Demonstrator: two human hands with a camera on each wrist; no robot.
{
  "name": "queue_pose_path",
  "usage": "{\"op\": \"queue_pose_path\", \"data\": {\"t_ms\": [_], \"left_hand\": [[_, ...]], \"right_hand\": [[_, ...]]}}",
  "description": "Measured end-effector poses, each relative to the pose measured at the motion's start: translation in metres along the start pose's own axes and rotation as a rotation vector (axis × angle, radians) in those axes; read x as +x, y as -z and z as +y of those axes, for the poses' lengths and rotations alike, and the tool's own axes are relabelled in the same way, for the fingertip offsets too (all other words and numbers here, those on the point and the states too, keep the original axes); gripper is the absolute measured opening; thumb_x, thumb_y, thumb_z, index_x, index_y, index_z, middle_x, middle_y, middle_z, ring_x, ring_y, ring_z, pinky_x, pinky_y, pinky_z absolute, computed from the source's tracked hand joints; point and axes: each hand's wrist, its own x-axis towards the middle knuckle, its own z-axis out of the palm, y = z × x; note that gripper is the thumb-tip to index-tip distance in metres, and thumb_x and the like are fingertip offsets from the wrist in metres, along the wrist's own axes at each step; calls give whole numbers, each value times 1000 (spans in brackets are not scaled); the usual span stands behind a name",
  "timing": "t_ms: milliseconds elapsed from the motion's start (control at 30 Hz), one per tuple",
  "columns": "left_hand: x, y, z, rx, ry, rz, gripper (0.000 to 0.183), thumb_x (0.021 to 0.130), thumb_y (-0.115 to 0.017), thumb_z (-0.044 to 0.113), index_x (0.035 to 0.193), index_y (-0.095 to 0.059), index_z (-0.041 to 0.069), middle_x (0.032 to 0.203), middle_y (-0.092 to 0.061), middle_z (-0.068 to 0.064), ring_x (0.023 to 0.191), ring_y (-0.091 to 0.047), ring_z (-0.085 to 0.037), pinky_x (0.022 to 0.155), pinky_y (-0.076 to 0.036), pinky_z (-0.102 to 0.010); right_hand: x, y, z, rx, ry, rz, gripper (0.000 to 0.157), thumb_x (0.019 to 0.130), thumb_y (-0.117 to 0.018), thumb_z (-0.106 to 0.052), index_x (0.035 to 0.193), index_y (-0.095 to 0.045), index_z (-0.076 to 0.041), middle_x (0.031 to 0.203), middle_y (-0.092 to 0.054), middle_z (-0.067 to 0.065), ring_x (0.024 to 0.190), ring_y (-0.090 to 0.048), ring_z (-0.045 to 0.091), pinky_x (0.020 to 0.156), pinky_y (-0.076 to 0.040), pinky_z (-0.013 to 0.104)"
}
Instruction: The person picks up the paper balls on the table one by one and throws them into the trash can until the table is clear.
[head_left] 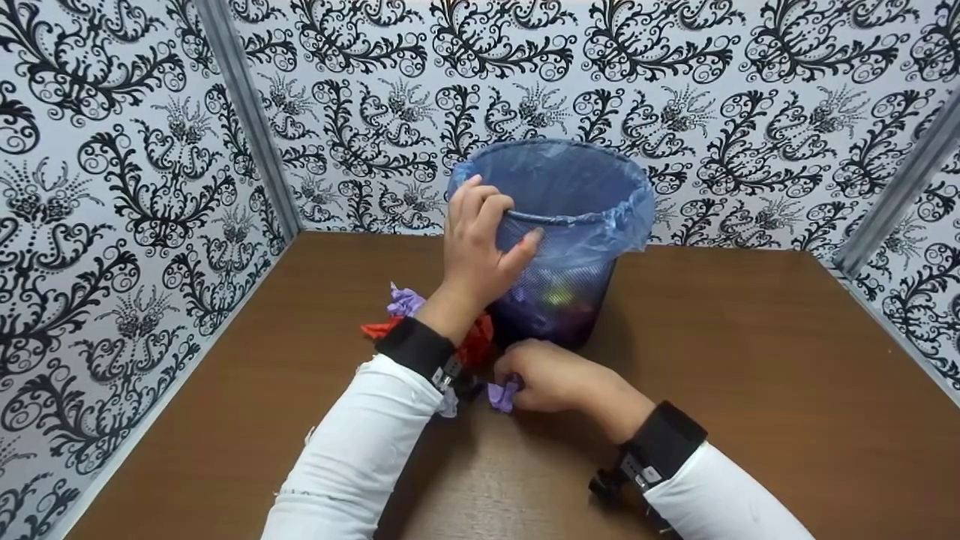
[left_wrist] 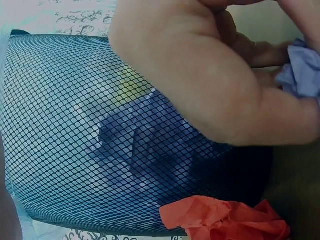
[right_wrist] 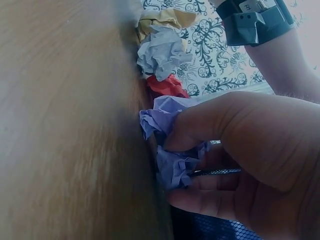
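Note:
A dark mesh wastebasket (head_left: 566, 266) with a blue plastic liner (head_left: 634, 217) folded over its rim stands on the table. My left hand (head_left: 476, 244) grips its near left rim, fingers over the edge and thumb on the outside. Low in front of the basket, my right hand (head_left: 555, 379) pinches crumpled purple paper (right_wrist: 175, 167) between thumb and fingers, right at the tabletop. Through the mesh, dark purple and yellow crumpled paper (left_wrist: 145, 130) shows inside. A red crumpled paper (left_wrist: 225, 220) lies beside the basket, partly hidden behind my left wrist in the head view.
Another purple paper ball (head_left: 405, 300) lies left of my left forearm. A grey-white ball (right_wrist: 162, 52) and a tan one (right_wrist: 167, 19) lie beyond the red paper in the right wrist view. Patterned wall panels (head_left: 360, 150) enclose the brown table (head_left: 750, 360) at back and sides.

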Motion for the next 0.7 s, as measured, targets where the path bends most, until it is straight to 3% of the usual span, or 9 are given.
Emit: {"op": "queue_pose_path", "data": {"t_ms": [367,700], "left_hand": [[1,1,2,-1,5,-15,45,87,-59,54,106,-59,13,122,-58,-9,143,-42,-35,128,-22,-51],[1,2,2,-7,-3,-5,46,87,-60,53,107,-59,12,121,-58,-10,143,-42,-36,128,-23,-52]], "right_hand": [[-5,9,3,89,51,-16,9,79,-69,-7,82,-72,-15,75,-64,-6,70,-53,6,62,-45,20],[-11,37,-4,90,44,37,10,80,-69,-7,84,-73,-15,81,-68,-3,75,-59,9,69,-53,25]]}}
